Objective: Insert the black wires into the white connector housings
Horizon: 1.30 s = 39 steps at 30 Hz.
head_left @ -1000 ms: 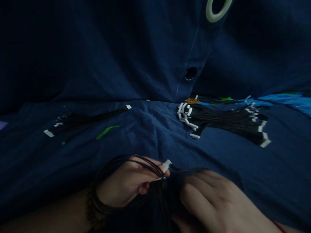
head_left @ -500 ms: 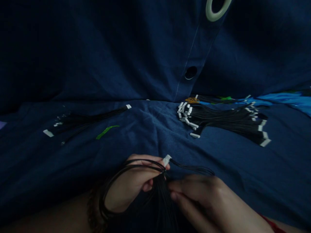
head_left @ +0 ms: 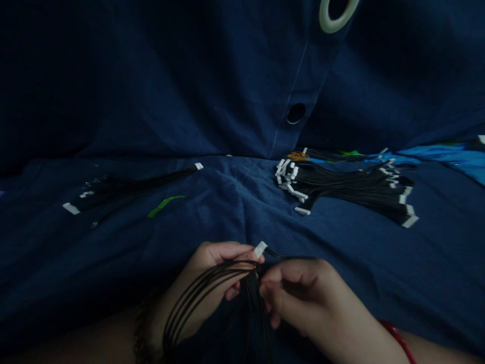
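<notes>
Left hand: fingers pinching a white connector, near, mid-scene
Black wires: arcing over the left hand, hanging between both hands
Right hand: fingertips at the hanging wires; cannot tell whether they pinch any
Blue cloth: wire bundles far left and far right

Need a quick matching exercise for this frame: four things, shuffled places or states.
Things:
1. Bare left hand
2. Red wrist band
3. Narrow green strip
4. Pale, thick ring

Places or states:
A. Cut off by the picture's top edge
B. Holding a white rectangular connector at its fingertips
C. Around the wrist of the right hand
D. Lying on dark blue cloth, left of centre

Pairs: 1-B, 2-C, 3-D, 4-A
</notes>
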Motion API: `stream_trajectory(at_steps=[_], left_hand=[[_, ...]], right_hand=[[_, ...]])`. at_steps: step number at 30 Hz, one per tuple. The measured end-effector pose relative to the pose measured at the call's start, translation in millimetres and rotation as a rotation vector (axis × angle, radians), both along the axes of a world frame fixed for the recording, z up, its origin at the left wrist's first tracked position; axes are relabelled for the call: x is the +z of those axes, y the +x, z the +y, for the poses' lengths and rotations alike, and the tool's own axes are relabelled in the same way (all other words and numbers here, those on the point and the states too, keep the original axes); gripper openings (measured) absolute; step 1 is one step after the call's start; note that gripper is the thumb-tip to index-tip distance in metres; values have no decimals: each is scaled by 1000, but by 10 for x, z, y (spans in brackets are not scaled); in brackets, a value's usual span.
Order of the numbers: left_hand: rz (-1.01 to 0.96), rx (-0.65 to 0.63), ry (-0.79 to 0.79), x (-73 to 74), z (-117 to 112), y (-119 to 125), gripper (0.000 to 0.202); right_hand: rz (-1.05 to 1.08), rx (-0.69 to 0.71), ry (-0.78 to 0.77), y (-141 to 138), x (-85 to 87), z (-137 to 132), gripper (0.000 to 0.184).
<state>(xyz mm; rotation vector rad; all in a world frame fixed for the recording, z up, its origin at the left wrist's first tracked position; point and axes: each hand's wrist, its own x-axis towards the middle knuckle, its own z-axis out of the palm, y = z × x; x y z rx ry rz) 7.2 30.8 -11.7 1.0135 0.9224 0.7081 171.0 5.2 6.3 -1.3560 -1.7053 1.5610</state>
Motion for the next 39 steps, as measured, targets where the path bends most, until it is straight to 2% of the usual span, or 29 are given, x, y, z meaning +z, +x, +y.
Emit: stream_trajectory(at_steps=[4, 9, 18, 22, 26, 30, 35, 39], left_hand=[[87, -2, 20, 4, 5, 24, 19], [166, -10, 71, 64, -2, 44, 23], [278, 24, 235, 66, -14, 46, 26], [284, 20, 226, 74, -15, 71, 25], [271, 0, 209, 66, -14, 67, 26], [208, -28, 132, 63, -2, 55, 25], [127, -66, 51, 41, 26, 33, 22], [103, -37, 21, 14, 34, 11, 16]], right_hand=[[-28, -27, -9, -20, -9, 14, 22], [-63, -20, 143, 1, -65, 47, 15], [-39, -22, 105, 3, -69, 55, 18], [-73, -44, 164, 4, -100, 54, 9], [-355, -12, 340, 3, -28, 57, 11], [-549, 53, 387, 20, 87, 22, 14], [-434, 125, 313, 57, 112, 12, 15], [-350, 65, 255, 61, 50, 30, 17]])
